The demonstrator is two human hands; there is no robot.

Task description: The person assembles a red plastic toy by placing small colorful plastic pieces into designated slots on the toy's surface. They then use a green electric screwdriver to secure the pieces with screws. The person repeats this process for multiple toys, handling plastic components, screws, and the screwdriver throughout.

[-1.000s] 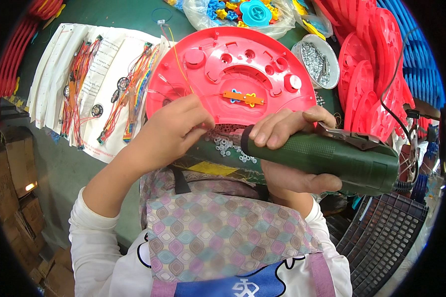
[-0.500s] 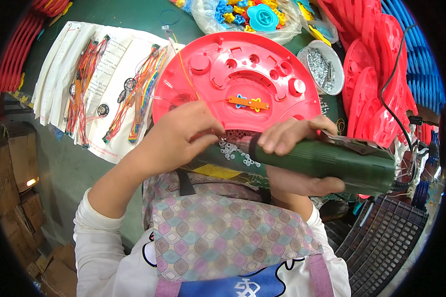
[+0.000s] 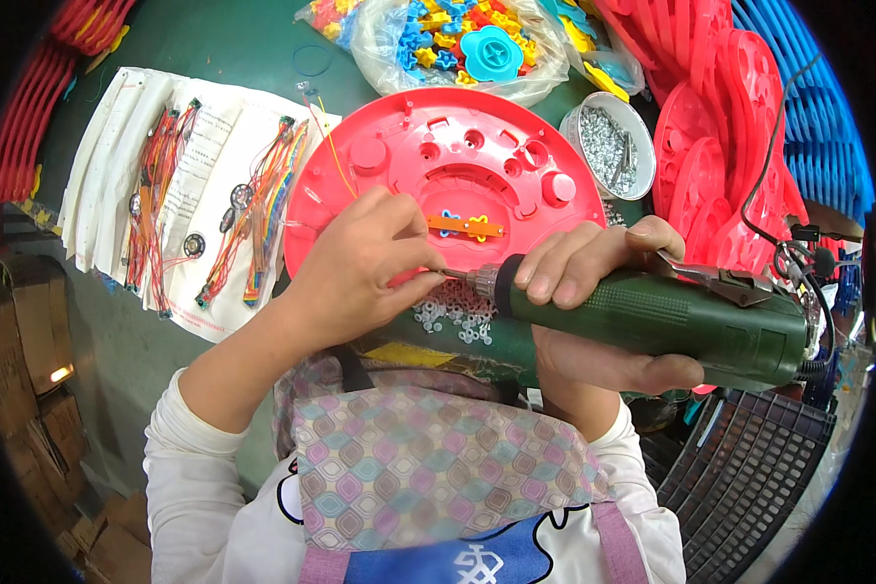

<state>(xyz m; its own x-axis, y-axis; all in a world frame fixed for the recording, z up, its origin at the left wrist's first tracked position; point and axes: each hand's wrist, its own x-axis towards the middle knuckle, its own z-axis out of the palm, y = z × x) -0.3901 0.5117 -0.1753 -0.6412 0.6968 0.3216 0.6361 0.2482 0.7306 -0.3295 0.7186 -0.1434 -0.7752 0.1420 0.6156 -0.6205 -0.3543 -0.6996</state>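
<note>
My right hand (image 3: 579,268) grips a dark green electric screwdriver (image 3: 672,321), held level with its bit pointing left. At the tip of the bit, my left hand (image 3: 365,268) is closed in a pinch; whatever small thing lies between thumb and fingers is too hidden to name. Beyond both hands lies a round red plastic shell (image 3: 574,216), its posts and holes facing up. An orange strip (image 3: 465,227) sits in it across a blue and a yellow star-shaped piece. Under the screwdriver's nose, small whitish plastic rings (image 3: 467,326) are scattered on the green table.
A white bowl of screws (image 3: 608,146) stands right of the shell. Behind is a bag of coloured plastic pieces (image 3: 428,58). Wired speaker parts (image 3: 243,209) rest on paper at left. Red shells (image 3: 696,146) are piled at right, near a black cable (image 3: 764,185).
The bit's tip and my left fingertips have come together. My left fingers have closed into a tighter pinch. The whole view has shifted slightly.
</note>
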